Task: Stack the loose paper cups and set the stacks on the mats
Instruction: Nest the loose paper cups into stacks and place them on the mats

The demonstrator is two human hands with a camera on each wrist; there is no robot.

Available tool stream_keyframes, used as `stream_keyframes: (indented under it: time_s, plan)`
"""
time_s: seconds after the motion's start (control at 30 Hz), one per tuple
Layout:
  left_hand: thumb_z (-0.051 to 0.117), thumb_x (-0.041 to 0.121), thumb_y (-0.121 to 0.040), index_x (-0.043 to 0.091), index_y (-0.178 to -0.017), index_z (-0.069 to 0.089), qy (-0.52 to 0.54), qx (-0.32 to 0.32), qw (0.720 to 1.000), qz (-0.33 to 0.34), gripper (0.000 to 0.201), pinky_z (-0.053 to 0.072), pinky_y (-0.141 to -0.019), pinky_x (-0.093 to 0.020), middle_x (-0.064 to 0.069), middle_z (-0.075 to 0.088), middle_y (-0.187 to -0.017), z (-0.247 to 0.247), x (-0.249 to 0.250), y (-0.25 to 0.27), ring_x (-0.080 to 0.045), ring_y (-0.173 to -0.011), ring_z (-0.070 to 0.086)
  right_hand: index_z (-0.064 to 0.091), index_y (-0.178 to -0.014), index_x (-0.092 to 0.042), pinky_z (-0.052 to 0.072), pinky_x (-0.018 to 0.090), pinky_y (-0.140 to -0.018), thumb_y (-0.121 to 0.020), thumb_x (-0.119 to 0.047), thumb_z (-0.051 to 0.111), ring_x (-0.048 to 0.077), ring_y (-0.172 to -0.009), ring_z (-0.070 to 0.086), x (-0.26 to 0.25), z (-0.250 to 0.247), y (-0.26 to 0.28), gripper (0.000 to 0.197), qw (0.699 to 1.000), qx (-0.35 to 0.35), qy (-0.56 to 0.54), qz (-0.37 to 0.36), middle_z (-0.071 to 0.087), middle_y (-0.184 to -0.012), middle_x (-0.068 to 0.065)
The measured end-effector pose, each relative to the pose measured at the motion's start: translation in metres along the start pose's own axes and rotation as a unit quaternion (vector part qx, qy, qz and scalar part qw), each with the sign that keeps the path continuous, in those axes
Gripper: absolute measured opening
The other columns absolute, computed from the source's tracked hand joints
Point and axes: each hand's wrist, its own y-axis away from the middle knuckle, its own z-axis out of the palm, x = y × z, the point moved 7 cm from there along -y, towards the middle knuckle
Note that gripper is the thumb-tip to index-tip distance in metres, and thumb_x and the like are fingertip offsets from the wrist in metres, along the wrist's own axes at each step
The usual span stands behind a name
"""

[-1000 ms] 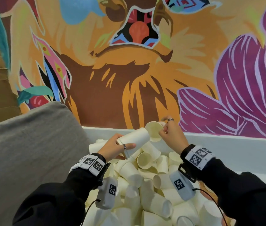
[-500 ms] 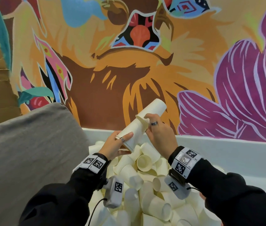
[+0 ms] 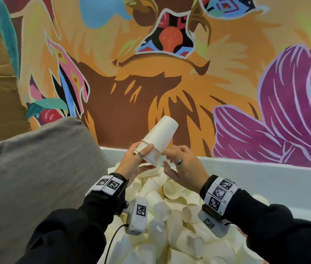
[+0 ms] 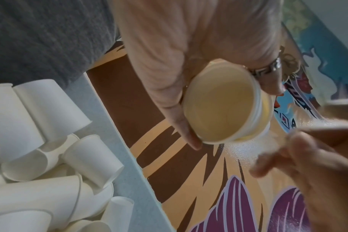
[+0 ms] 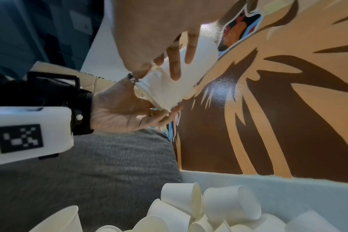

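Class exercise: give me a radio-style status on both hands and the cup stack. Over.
Left hand grips nested cup stack at its rims, bottoms tilted up. Right hand open beside it, fingers relaxed. Loose cups piled below. No mats in view.

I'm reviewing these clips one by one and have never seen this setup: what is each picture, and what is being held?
No machine here: a person works with bare hands, wearing a camera on the head and one strapped to each wrist. The head view looks down over both arms. The other two look along each hand at its fingers.

The left hand grips a short stack of nested white paper cups near its rims, tilted, open end towards the person; the left wrist view looks straight into that open end. The right hand is beside the stack with fingers loosely spread, holding nothing; in the right wrist view its fingertips seem to touch the stack.

Below lies a pile of loose cups in a pale bin. A painted wall stands behind and grey fabric lies on the left. No mats are visible.
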Motion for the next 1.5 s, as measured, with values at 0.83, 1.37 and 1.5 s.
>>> stream_keyframes:
  time_s: [0.83,1.37,1.5]
  plan:
    - [0.061,0.007,-0.087,0.017,-0.127,0.031,-0.029,0.069,0.997,-0.020,0.050,0.057,-0.073,-0.033,-0.005,0.047,-0.109,-0.084,0.010,-0.002,-0.022,-0.092,0.057,-0.012,-0.148,-0.018,0.039,0.046,-0.104,-0.076,-0.050,0.068,0.034,-0.127,0.046,0.031,0.195,0.146,0.113,0.655,-0.618,-0.021,0.435,0.041,-0.143,0.013]
    - [0.069,0.009,-0.082,0.017,-0.127,0.040,-0.070,0.076,0.994,-0.033,0.053,0.052,-0.073,-0.032,-0.009,0.052,-0.124,-0.081,-0.001,-0.011,-0.027,-0.111,0.055,0.018,-0.134,-0.024,0.050,0.030,-0.074,-0.070,-0.011,0.077,0.027,-0.097,0.054,0.077,0.082,0.021,0.088,0.833,-0.301,-0.189,0.424,0.042,-0.117,0.007]
    - [0.072,0.011,-0.080,0.016,-0.132,0.043,-0.085,0.054,0.994,-0.035,0.060,0.053,-0.073,-0.032,-0.010,0.056,-0.125,-0.071,-0.003,-0.011,-0.027,-0.111,0.058,0.021,-0.134,-0.024,0.044,0.026,-0.075,-0.068,-0.008,0.076,0.022,-0.095,0.052,0.069,0.073,0.008,0.088,0.859,-0.278,-0.197,0.383,0.042,-0.113,0.002]
